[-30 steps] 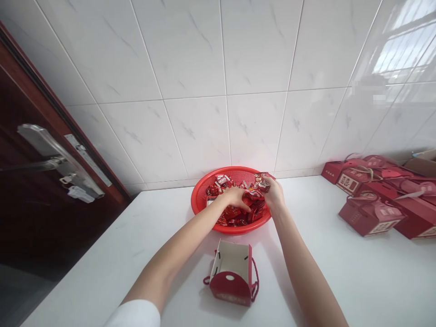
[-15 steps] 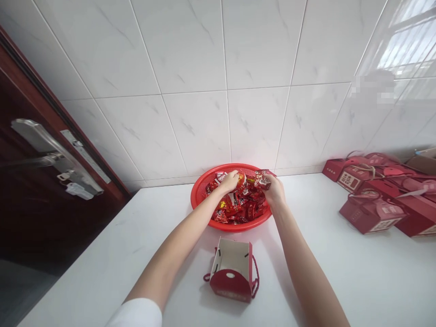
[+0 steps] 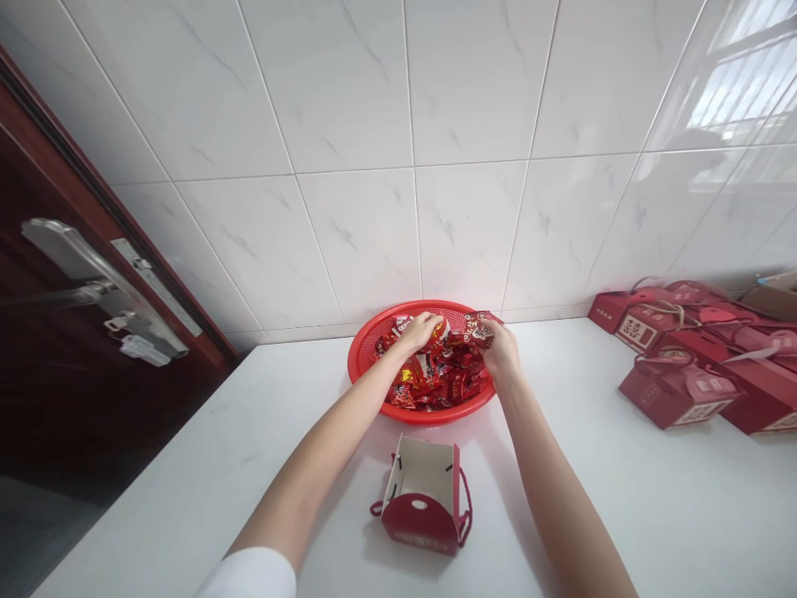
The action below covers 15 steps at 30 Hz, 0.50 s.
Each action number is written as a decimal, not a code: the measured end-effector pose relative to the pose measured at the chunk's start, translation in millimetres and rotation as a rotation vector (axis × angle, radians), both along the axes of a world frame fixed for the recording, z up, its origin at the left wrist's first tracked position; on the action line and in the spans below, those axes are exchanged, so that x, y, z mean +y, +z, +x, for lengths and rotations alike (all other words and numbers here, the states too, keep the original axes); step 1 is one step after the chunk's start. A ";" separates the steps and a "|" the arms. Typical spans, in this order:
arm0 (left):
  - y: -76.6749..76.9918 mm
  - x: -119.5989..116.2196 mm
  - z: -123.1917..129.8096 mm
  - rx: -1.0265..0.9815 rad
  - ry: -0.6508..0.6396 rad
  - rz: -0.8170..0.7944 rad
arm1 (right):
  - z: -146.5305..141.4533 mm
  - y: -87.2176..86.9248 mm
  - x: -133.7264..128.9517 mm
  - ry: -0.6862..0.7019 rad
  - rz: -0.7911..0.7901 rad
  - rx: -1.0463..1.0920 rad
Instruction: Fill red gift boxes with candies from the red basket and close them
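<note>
Packets are gripped over the basket, left hand at twelve o'clock, right hand at two, apparently for separation.

**White tabletop bears a spread of red**

Near its back edge sits a round plastic basket with a perforated wall. Just in front of that stands an open box, red outside, whitish inside, a twisted cord showing at its side. Well to the right, red cartons crowd together, a smaller one at the front.
</note>
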<state>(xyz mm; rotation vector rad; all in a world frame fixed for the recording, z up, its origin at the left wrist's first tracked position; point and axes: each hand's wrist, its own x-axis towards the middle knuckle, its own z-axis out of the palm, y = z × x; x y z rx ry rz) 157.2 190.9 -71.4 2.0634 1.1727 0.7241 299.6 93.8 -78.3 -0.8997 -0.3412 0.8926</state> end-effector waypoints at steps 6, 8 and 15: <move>-3.9 0.0 -6.1 0.076 0.066 0.052 | -0.5 3.3 1.1 -0.023 -0.052 0.083; -1.6 -2.3 -8.7 0.100 0.070 0.082 | -0.6 4.4 1.7 -0.031 -0.055 0.101; 11.6 -14.8 -3.2 0.308 -0.208 0.100 | -0.3 3.8 3.6 -0.026 -0.036 0.127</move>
